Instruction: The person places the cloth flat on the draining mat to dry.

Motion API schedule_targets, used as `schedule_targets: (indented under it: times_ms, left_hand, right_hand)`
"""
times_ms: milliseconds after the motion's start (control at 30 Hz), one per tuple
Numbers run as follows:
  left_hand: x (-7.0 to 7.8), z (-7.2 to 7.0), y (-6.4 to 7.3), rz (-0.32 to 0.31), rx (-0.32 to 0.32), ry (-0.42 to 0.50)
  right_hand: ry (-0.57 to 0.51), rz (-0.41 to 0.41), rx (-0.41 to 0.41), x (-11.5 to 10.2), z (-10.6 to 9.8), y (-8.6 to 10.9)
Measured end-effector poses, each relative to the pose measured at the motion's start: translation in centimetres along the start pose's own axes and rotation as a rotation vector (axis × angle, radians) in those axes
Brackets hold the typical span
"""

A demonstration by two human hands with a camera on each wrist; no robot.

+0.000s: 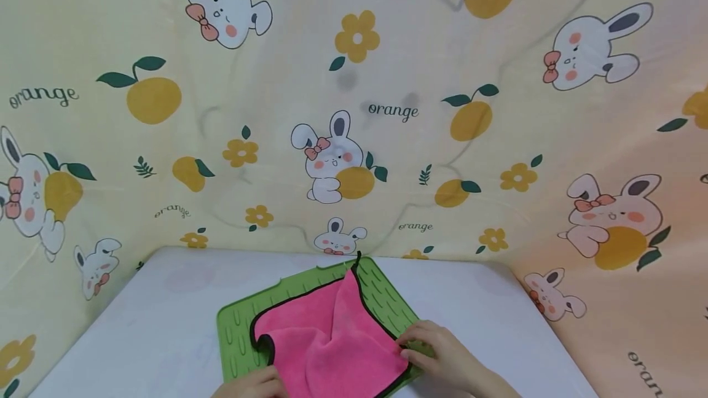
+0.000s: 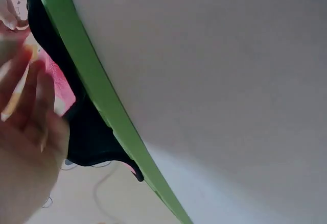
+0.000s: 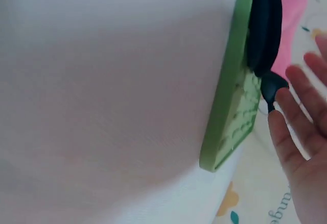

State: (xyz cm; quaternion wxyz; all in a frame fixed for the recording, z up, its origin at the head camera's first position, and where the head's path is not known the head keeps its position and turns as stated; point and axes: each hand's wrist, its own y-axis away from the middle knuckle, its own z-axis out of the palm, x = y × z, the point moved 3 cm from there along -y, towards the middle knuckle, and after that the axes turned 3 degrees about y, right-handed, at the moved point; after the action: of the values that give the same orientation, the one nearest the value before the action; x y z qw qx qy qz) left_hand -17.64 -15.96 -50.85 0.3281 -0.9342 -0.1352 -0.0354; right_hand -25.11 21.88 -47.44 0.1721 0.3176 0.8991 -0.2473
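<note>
A pink cloth (image 1: 337, 343) with black edging lies rumpled over a green ridged mat (image 1: 238, 330), one corner pointing to the mat's far edge. At the cloth's near left edge, my left hand (image 1: 254, 384) pinches it with bent fingers; the lower part of this hand is outside the head view. My right hand (image 1: 445, 355) pinches the cloth's right corner between thumb and fingers, while its other fingers (image 3: 301, 117) are loosely extended in the right wrist view. In the left wrist view, the cloth's black edging (image 2: 92, 132) hangs over the mat's side.
Under the mat is a white tabletop (image 1: 487, 300). A cream curtain (image 1: 287, 78) printed with rabbits, oranges and flowers rises behind the table and along both sides.
</note>
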Motion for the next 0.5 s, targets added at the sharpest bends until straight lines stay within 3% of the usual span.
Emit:
schedule_targets:
  times_ms: [133, 267, 367, 500]
  left_hand:
    - [-0.1, -1.3, 0.6, -0.398, 0.053, 0.091]
    - [-0.1, -2.1, 0.9, -0.726, -0.005, 0.122]
    - [-0.5, -2.6, 1.1, -0.879, -0.059, 0.180]
    - [-0.9, -2.8, 1.3, -0.960, -0.105, 0.236]
  right_hand:
    - [-0.074, 0.109, 0.060, 0.9, -0.3, -0.5]
    - [-0.122, 0.234, 0.034, 1.8, -0.1, -0.8]
    - [-0.146, 0.301, -0.015, 2.3, 0.3, -1.1]
    - [-0.179, 0.353, -0.084, 2.5, 1.1, -1.4]
